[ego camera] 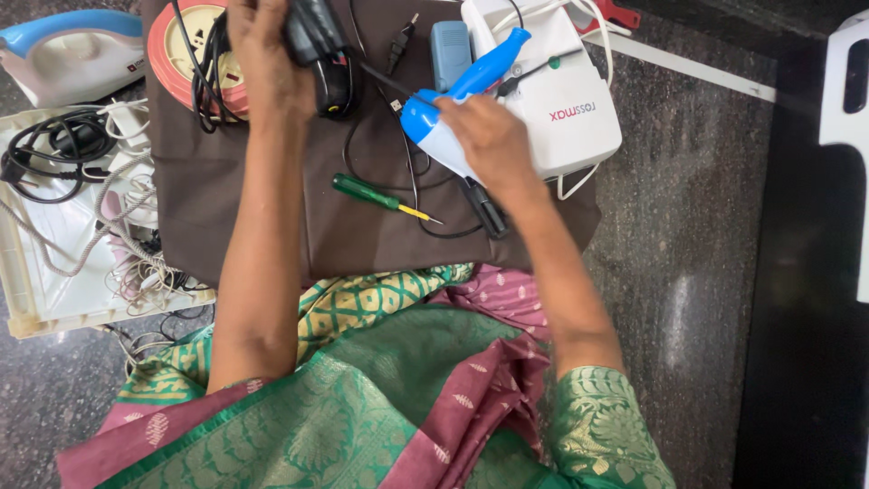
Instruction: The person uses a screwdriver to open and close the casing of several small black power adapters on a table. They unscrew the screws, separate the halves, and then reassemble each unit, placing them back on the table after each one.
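Head view: right hand (493, 136) fingers wrapped round blue-white hair dryer (453, 109), handle up-right.

A single camera, worn on the person's head, looks almost straight down over the lap and both forearms, near enough that the brown cloth (272, 199) on the dark stone floor (688, 272) fills the middle of the view. The far side of the scene lies along the top edge, where the left hand (267, 59) is partly cut off. A tray (27, 308) sits at the left border and a white chair (846, 100) at the right.
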